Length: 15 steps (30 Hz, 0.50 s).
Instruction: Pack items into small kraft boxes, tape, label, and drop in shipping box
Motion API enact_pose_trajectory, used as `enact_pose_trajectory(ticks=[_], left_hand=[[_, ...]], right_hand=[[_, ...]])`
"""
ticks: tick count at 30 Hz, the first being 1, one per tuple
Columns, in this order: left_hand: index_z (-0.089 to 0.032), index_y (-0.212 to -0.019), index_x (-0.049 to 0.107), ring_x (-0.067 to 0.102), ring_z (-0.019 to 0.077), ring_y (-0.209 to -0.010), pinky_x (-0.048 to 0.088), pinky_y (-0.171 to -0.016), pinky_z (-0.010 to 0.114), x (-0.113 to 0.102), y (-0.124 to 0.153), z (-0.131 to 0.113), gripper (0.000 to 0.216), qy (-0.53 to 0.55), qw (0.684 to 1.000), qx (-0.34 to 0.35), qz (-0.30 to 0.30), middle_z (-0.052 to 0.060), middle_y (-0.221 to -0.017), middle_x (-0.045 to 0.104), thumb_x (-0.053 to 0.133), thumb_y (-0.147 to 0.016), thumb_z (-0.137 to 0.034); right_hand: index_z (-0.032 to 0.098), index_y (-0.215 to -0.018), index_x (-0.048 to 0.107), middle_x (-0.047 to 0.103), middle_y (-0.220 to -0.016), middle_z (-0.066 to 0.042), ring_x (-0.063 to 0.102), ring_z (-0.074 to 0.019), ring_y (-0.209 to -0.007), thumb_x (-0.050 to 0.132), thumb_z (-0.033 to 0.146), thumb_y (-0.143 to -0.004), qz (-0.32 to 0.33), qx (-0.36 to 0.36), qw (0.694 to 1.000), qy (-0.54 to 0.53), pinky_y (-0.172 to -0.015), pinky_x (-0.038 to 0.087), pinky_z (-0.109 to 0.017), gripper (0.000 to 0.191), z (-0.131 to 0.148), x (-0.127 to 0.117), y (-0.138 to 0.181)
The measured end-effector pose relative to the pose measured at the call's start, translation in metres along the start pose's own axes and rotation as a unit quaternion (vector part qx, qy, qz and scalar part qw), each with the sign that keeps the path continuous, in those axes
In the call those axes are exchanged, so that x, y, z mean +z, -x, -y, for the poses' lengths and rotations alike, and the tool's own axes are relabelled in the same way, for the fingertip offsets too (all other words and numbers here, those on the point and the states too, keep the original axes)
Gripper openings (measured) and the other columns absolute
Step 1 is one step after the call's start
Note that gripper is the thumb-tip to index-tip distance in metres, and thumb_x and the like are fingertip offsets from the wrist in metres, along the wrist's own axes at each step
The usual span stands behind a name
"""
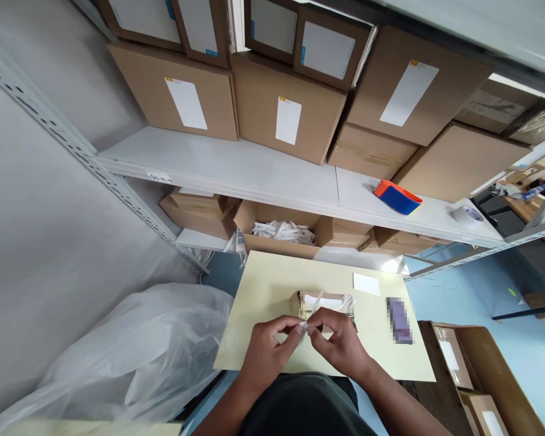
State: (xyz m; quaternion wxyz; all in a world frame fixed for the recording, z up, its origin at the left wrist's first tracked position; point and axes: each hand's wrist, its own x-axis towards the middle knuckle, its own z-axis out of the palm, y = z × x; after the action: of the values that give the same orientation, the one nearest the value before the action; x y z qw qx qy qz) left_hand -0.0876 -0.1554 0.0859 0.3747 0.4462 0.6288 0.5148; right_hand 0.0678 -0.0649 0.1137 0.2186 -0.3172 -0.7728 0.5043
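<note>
Close together above the pale yellow table (263,284), both hands pinch a small white piece (304,326), thin like paper or plastic film. Its exact kind cannot be made out. My left hand (272,345) grips it between thumb and forefinger. Pressed against its other side are the fingertips of my right hand (338,339). Just beyond the hands lies a small cardboard box (300,300) with shiny tape at its ends and a white label on top, partly hidden by my right hand. A thin whitish strip (318,300) shows in front of the box.
A white card (366,284) and a blurred purple item (399,321) lie on the table's right. Behind stands a shelf (281,163) with cardboard boxes, an orange-blue object (397,197) and a tape roll (467,215). Plastic sheeting (163,345) is left; an open carton (508,351) right.
</note>
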Motion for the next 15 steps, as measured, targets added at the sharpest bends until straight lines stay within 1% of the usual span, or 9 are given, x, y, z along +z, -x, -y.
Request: enact_pose_trajectory(ticks=[2,3,5,6,8,10,11,13,15], left_hand=[[-0.019,-0.081,0.075,0.069,0.0178,-0.07,0.054,-0.065,0.026,-0.009,-0.004,0.011,0.026,0.081,0.993,-0.088,0.006,0.002,-0.073,0.074,0.063,-0.085,-0.041],[-0.018,-0.078,0.073,0.068,0.0176,-0.068,0.054,-0.063,0.026,-0.016,-0.007,0.019,0.028,0.129,0.983,-0.127,-0.014,0.002,-0.071,0.072,0.065,-0.082,-0.044],[-0.017,-0.076,0.068,0.064,0.0164,-0.065,0.052,-0.06,0.027,-0.036,-0.013,0.041,0.03,0.224,0.951,-0.19,-0.092,0.002,-0.07,0.068,0.07,-0.072,-0.047],[-0.017,-0.075,0.066,0.062,0.0149,-0.063,0.051,-0.058,0.026,-0.049,-0.014,0.053,0.031,0.265,0.929,-0.211,-0.147,0.0,-0.069,0.066,0.073,-0.068,-0.046],[-0.018,-0.07,0.058,0.053,0.0103,-0.055,0.045,-0.053,0.022,-0.08,-0.011,0.076,0.034,0.31,0.89,-0.229,-0.242,-0.005,-0.059,0.055,0.078,-0.061,-0.044],[-0.02,-0.066,0.05,0.041,0.007,-0.049,0.039,-0.049,0.02,-0.109,-0.001,0.092,0.039,0.319,0.864,-0.24,-0.305,-0.01,-0.051,0.041,0.081,-0.058,-0.043],[-0.02,-0.067,0.051,0.038,0.0066,-0.048,0.038,-0.048,0.019,-0.121,0.006,0.097,0.04,0.314,0.857,-0.245,-0.327,-0.011,-0.05,0.038,0.083,-0.058,-0.043],[-0.02,-0.071,0.055,0.037,0.0069,-0.048,0.038,-0.048,0.02,-0.136,0.02,0.1,0.042,0.292,0.855,-0.251,-0.349,-0.011,-0.049,0.039,0.085,-0.058,-0.045],[-0.019,-0.076,0.06,0.04,0.0083,-0.049,0.038,-0.048,0.021,-0.137,0.03,0.099,0.045,0.249,0.866,-0.259,-0.349,-0.009,-0.05,0.046,0.085,-0.057,-0.051]], right_hand=[[0.024,-0.08,0.073,0.072,-0.08,-0.004,0.065,-0.0202,-0.074,0.063,0.021,-0.086,0.029,-0.015,0.999,-0.014,-0.07,0.048,-0.032,0.012,-0.002,-0.001,0.001],[0.024,-0.079,0.073,0.072,-0.079,-0.004,0.065,-0.0206,-0.074,0.064,0.023,-0.086,0.042,-0.014,0.998,-0.037,-0.07,0.049,-0.033,0.011,-0.005,-0.004,0.002],[0.024,-0.077,0.072,0.07,-0.074,-0.004,0.063,-0.0202,-0.069,0.068,0.028,-0.085,0.042,0.012,0.993,-0.112,-0.066,0.048,-0.033,0.01,-0.016,-0.016,0.002],[0.024,-0.076,0.071,0.068,-0.07,-0.003,0.061,-0.0193,-0.064,0.07,0.032,-0.084,0.021,0.037,0.987,-0.156,-0.062,0.048,-0.033,0.011,-0.023,-0.024,0.001],[0.025,-0.072,0.068,0.062,-0.063,0.0,0.055,-0.0171,-0.057,0.073,0.039,-0.081,-0.064,0.088,0.965,-0.237,-0.057,0.045,-0.032,0.018,-0.041,-0.044,-0.004],[0.025,-0.069,0.064,0.057,-0.059,0.002,0.052,-0.0166,-0.057,0.074,0.042,-0.08,-0.156,0.12,0.94,-0.278,-0.058,0.046,-0.032,0.022,-0.059,-0.062,-0.013],[0.025,-0.069,0.064,0.057,-0.059,0.002,0.053,-0.017,-0.059,0.074,0.043,-0.08,-0.185,0.131,0.931,-0.285,-0.061,0.048,-0.033,0.023,-0.067,-0.069,-0.019],[0.025,-0.071,0.065,0.061,-0.065,0.001,0.057,-0.0182,-0.065,0.076,0.043,-0.079,-0.211,0.154,0.922,-0.285,-0.069,0.051,-0.035,0.023,-0.081,-0.075,-0.038],[0.023,-0.075,0.067,0.067,-0.073,-0.002,0.063,-0.0198,-0.072,0.08,0.044,-0.074,-0.216,0.177,0.917,-0.285,-0.077,0.054,-0.038,0.025,-0.093,-0.069,-0.066]])
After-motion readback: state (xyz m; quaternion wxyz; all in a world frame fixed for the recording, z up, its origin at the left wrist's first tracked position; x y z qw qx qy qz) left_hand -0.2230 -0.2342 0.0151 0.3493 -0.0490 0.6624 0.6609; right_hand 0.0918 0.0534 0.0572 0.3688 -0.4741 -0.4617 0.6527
